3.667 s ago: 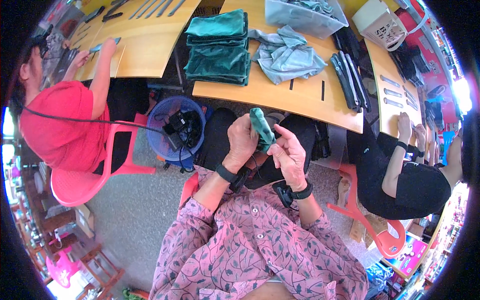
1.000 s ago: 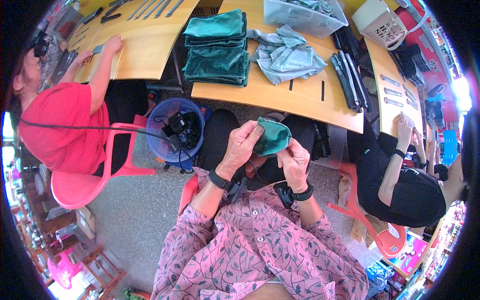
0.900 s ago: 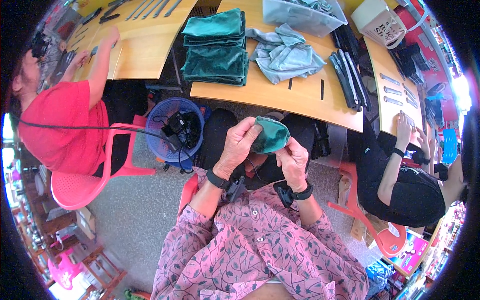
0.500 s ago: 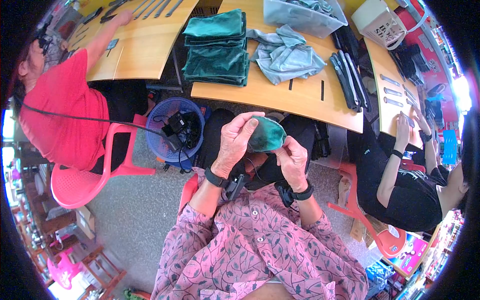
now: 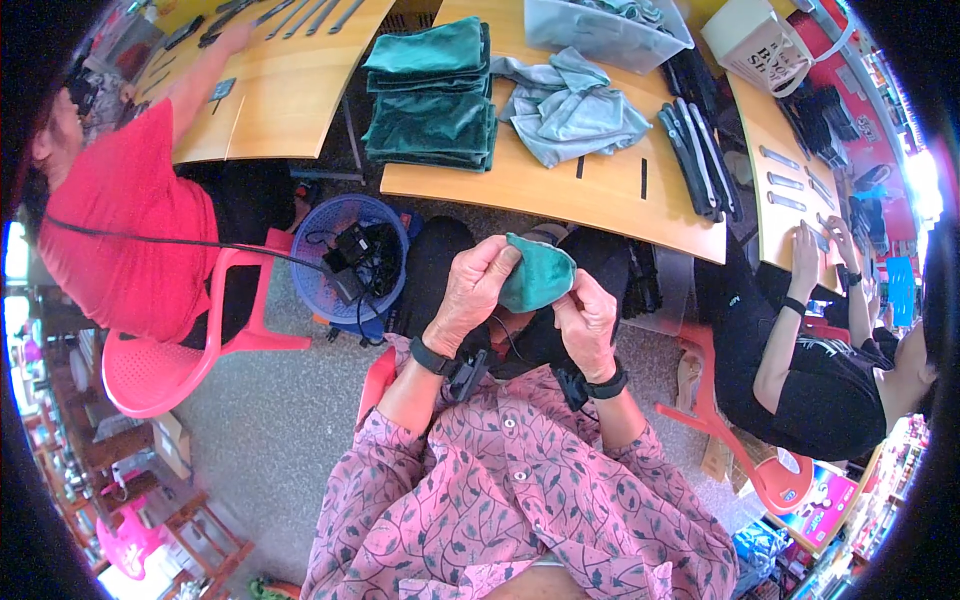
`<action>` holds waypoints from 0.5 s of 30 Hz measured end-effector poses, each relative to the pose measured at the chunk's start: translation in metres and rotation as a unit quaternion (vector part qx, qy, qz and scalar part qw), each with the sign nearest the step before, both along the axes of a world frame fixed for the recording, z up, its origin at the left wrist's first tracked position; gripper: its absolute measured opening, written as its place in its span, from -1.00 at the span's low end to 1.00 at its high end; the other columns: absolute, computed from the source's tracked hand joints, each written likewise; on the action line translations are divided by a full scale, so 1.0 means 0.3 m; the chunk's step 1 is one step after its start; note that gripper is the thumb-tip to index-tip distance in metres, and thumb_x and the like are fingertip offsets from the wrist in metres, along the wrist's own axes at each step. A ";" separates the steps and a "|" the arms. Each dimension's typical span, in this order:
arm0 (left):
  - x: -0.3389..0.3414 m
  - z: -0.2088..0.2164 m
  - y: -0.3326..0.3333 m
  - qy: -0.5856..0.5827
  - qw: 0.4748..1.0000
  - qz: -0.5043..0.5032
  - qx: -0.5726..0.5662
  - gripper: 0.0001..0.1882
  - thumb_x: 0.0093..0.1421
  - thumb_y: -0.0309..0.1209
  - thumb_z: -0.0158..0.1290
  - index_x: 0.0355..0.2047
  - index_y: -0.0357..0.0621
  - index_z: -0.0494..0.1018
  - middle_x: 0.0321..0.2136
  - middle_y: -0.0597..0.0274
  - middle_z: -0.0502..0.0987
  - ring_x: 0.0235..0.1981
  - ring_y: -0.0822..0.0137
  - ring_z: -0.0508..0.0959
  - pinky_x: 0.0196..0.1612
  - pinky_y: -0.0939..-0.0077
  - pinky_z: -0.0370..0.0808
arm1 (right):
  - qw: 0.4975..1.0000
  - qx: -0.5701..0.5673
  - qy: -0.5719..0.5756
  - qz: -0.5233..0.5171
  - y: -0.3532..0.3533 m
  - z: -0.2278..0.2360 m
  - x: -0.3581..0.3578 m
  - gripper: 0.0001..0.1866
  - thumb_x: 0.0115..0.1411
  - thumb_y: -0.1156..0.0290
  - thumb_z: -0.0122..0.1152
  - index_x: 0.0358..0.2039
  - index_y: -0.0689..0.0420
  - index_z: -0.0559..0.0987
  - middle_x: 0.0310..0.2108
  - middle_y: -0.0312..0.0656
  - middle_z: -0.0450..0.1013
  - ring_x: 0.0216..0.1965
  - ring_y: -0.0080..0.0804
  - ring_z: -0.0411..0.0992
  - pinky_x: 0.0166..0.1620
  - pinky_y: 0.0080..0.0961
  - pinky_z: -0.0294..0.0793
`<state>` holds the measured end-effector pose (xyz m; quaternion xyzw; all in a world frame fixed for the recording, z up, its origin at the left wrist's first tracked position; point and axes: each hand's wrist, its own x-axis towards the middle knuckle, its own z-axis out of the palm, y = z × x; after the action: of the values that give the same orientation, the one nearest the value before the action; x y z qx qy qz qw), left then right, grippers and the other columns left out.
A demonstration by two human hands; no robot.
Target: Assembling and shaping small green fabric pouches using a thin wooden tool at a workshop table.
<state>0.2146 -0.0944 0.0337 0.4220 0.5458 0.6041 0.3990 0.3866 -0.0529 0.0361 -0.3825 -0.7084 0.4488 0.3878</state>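
1. Head view: a small green cloth [image 5: 540, 275] is between the two hands, above the lap. Its upper edge slopes down from the left hand toward the right one, and its lower end points back toward the wearer. It looks nearly as wide as tall, so I cannot tell its long axis.
2. Left hand [image 5: 470, 290]: grasping the cloth's left edge, thumb on top and pointing up and inward, other fingers bent. The forearm leans inward from below.
3. Right hand [image 5: 588, 320]: pinching the lower right edge between thumb and finger, a little nearer the body than the left. Its forearm also tilts inward.
4. Just behind each hand, a black wrist strap [image 5: 432, 358] circles the wrist.
5. Left of the left hand, a blue basket [image 5: 312, 283] holds black cables [image 5: 355, 265].
6. Beyond both hands stands a wooden table [image 5: 540, 198]. Folded green stacks [image 5: 430, 130] lie ahead of the left hand; a crumpled pale cloth [image 5: 575, 115] lies ahead of the right, with long dark pieces [image 5: 690, 160] farther right.
7. Farthest ahead of the right hand sits a translucent bin [image 5: 600, 42].
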 end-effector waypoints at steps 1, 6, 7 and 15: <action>0.001 0.012 0.001 0.007 1.000 0.003 0.007 -0.83 0.35 -0.40 0.00 -0.32 -0.23 0.49 -0.51 0.36 0.46 -0.45 0.59 0.37 -0.38 0.59 0.37 | 1.000 -0.001 0.004 -0.004 -0.003 -0.003 0.000 -0.86 0.08 0.75 0.17 -0.52 0.25 0.45 -0.61 -0.27 0.32 -0.58 -0.54 0.33 -0.50 -0.58 0.31; -0.017 -0.004 0.007 0.051 0.998 -0.030 0.025 -0.86 0.33 -0.43 0.03 -0.29 -0.27 0.49 -0.48 0.48 0.45 -0.44 0.63 0.37 -0.37 0.66 0.37 | 0.994 -0.096 0.042 -0.022 -0.026 0.008 -0.009 -0.86 0.15 0.71 0.15 -0.50 0.21 0.47 -0.63 -0.37 0.32 -0.64 -0.68 0.28 -0.58 -0.66 0.27; -0.018 -0.001 0.008 0.094 0.994 -0.044 0.038 -0.87 0.33 -0.44 0.02 -0.29 -0.27 0.49 -0.49 0.49 0.44 -0.44 0.62 0.36 -0.37 0.66 0.37 | 0.994 -0.096 0.056 -0.026 -0.026 0.004 -0.008 -0.87 0.18 0.70 0.14 -0.48 0.20 0.48 -0.63 -0.40 0.32 -0.65 -0.72 0.27 -0.60 -0.68 0.25; -0.009 0.053 0.004 -0.073 0.997 -0.036 0.006 -0.74 0.32 -0.48 0.01 0.00 -0.22 0.46 -0.35 0.45 0.52 -0.36 0.63 0.43 -0.25 0.66 0.43 | 0.992 -0.100 0.080 -0.006 -0.017 -0.005 -0.018 -0.82 0.21 0.70 0.07 -0.24 0.20 0.58 -0.60 -0.43 0.39 -0.65 -0.76 0.28 -0.60 -0.76 0.26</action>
<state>0.2119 -0.0932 0.0496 0.3988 0.4957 0.6217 0.4569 0.3811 -0.0579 0.0347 -0.3860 -0.6244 0.5443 0.4059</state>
